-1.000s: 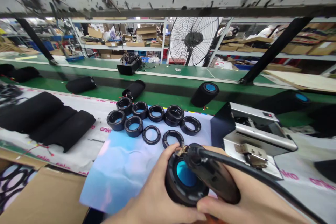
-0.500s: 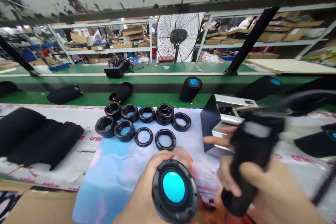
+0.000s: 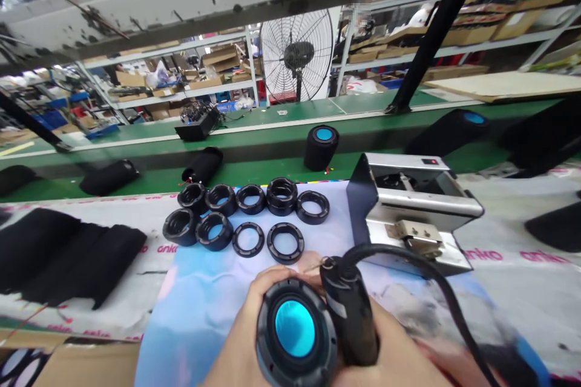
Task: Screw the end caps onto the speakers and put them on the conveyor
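Note:
My left hand [image 3: 242,329] is wrapped around a round black speaker [image 3: 267,347], whose blue shiny end disc faces up towards me. In my right hand [image 3: 393,354] is a black corded electric screwdriver [image 3: 349,314], held close against the speaker's right side. Its cable curves away to the right; its tip is hidden. Most of the right hand's fingers lie behind the tool. Beyond my hands, several black rings [image 3: 285,243] rest in rows on a light blue mat [image 3: 181,314]. A silver metal screw feeder [image 3: 413,211] stands to the right of them.
Black fabric-covered pieces [image 3: 68,254] lie at left. Along the green bench [image 3: 267,160] are more dark cylinders, among them an upright speaker [image 3: 321,148]. A metal beam [image 3: 227,3] crosses overhead, with a slanted black post [image 3: 431,48] at right. A large fan [image 3: 297,54] stands behind.
My right hand has brought the screwdriver leftward from in front of the screw feeder to the speaker's side. The speaker stays in my left hand. The view has tilted slightly.

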`<state>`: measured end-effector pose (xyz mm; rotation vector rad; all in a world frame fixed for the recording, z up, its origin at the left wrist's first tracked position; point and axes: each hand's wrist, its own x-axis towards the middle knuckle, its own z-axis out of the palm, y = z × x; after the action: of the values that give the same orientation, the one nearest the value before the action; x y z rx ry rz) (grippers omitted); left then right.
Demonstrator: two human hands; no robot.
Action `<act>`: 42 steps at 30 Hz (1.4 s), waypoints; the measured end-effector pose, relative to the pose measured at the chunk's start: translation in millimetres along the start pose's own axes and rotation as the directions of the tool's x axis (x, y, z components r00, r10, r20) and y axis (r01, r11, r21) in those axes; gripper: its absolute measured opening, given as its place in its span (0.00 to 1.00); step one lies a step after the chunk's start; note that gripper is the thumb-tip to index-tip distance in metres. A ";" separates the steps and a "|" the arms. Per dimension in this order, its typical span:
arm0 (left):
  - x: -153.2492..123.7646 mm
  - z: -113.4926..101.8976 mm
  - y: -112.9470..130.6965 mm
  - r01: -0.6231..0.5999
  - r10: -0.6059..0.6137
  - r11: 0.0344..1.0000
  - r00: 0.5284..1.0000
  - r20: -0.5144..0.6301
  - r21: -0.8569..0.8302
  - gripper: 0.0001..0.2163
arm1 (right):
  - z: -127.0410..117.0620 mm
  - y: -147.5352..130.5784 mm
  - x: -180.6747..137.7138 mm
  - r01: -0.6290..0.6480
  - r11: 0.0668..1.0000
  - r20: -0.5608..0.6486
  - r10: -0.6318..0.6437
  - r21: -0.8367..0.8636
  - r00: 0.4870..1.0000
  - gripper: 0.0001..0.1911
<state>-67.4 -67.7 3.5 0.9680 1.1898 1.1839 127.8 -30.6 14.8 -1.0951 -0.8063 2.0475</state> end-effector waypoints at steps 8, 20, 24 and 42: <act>-2.3 -6.6 12.3 0.013 -0.012 1.000 0.991 0.130 -0.007 0.40 | -10.4 10.5 7.1 -0.034 0.995 -0.032 0.031 -0.097 0.999 0.55; -9.8 7.9 20.9 0.028 -0.025 0.999 0.996 0.091 -0.039 0.44 | -3.1 26.5 5.9 0.114 0.972 -0.149 -0.147 -0.206 0.978 0.56; -19.4 23.5 14.3 0.061 -0.057 0.996 0.996 -0.067 0.067 0.46 | -5.9 25.7 6.5 0.096 0.972 -0.156 -0.131 -0.213 0.979 0.51; 35.5 -23.7 41.9 -0.165 0.140 0.986 0.798 0.586 -0.012 0.41 | -27.8 46.5 16.2 0.177 0.937 -0.117 -0.221 -0.301 0.968 0.51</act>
<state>-98.0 -27.2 35.2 1.3596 0.6437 0.8801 132.6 -39.3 -40.9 -1.2516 -1.1163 1.6925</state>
